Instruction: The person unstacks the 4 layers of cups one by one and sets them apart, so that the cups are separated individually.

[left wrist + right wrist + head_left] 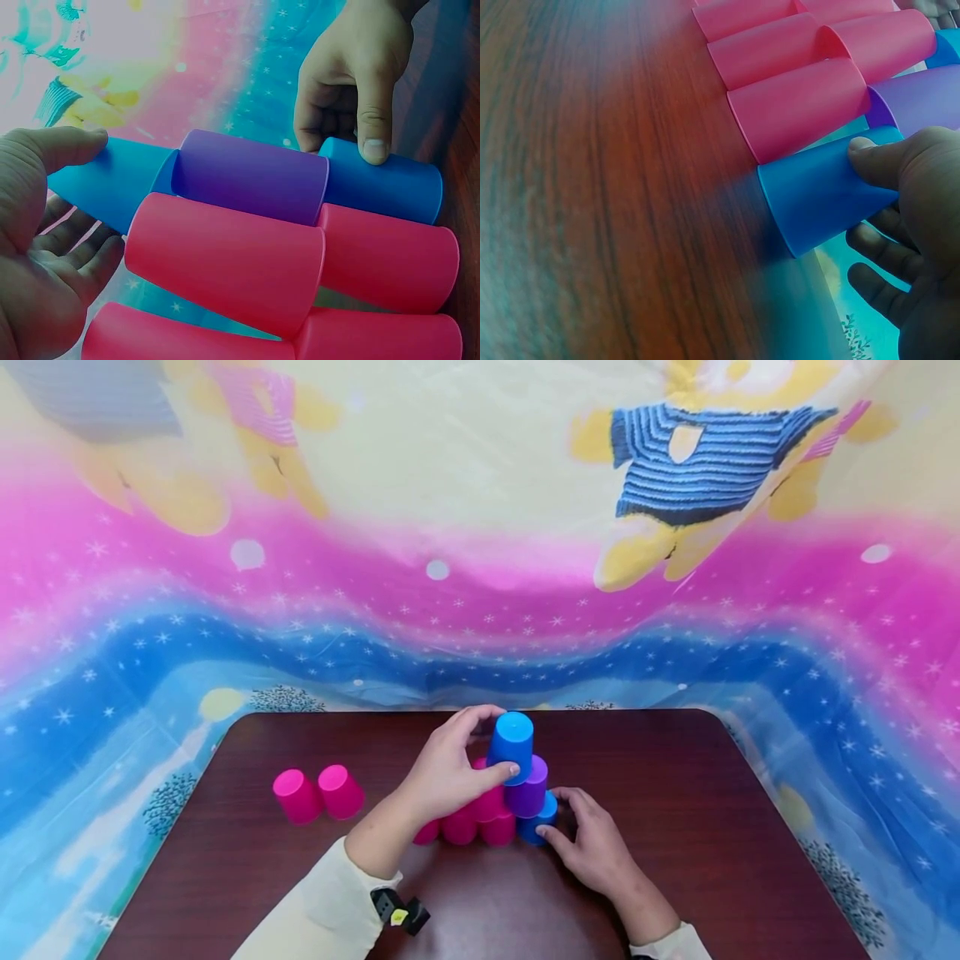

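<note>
Upside-down plastic cups form a stepped stack on the table. At its top is a blue cup (513,742), gripped by my left hand (446,768) with the thumb on the near side and fingers behind. That cup stands over the seam between a purple cup (529,792) and a pink cup (225,262) in the tier below. My right hand (597,845) holds a second blue cup (829,187) at the right end of the bottom row, thumb in front and fingers on the far side. Pink cups (497,831) make up the remainder of that row, partly hidden by my left arm.
Two pink cups (297,796) stand side by side, upside down, to the left of the stack. The dark wooden table (720,860) has rounded far corners. Behind it hangs a printed cloth (480,610) with bears and snowflakes.
</note>
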The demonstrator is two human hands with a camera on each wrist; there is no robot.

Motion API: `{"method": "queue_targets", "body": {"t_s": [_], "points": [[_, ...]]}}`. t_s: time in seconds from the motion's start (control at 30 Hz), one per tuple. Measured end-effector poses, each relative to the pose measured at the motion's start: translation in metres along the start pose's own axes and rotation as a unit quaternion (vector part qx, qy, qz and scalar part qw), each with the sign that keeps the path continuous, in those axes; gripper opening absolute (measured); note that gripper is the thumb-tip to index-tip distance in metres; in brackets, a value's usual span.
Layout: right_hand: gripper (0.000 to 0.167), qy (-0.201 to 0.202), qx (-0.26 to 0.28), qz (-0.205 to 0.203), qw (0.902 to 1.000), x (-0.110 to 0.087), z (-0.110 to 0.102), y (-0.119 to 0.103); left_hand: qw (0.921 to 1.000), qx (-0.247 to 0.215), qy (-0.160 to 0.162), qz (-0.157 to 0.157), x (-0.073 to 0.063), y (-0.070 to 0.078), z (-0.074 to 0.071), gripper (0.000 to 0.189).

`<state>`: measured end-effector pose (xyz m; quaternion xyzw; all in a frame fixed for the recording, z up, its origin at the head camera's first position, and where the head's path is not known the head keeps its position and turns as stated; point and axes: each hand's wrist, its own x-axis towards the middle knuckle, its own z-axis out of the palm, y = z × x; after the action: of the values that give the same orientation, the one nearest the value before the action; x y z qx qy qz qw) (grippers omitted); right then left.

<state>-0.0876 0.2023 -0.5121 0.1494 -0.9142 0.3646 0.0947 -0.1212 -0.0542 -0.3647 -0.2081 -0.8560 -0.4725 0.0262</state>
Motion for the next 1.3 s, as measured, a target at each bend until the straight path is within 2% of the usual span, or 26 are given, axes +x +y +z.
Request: {"method": "queue_targets", "body": {"t_s": [0.47,1.0,1.3], "points": [[0.054,0.002,0.006,0.0,1.0,-0.001,0.0,-0.001,1.0,-0.003,0.003,0.002,-0.003,0.001,-0.004,0.068],[0.054,0.003,0.008,-0.001,1.0,0.001,0.001,0.001,0.9995,-0.013,0.026,0.007,-0.005,-0.004,-0.019,0.07],[0.054,-0.003,0.009,0.0,1.0,0.001,0.0,0.0,0.9987,-0.015,0.044,-0.022,-0.012,-0.011,-0.027,0.07]]}}
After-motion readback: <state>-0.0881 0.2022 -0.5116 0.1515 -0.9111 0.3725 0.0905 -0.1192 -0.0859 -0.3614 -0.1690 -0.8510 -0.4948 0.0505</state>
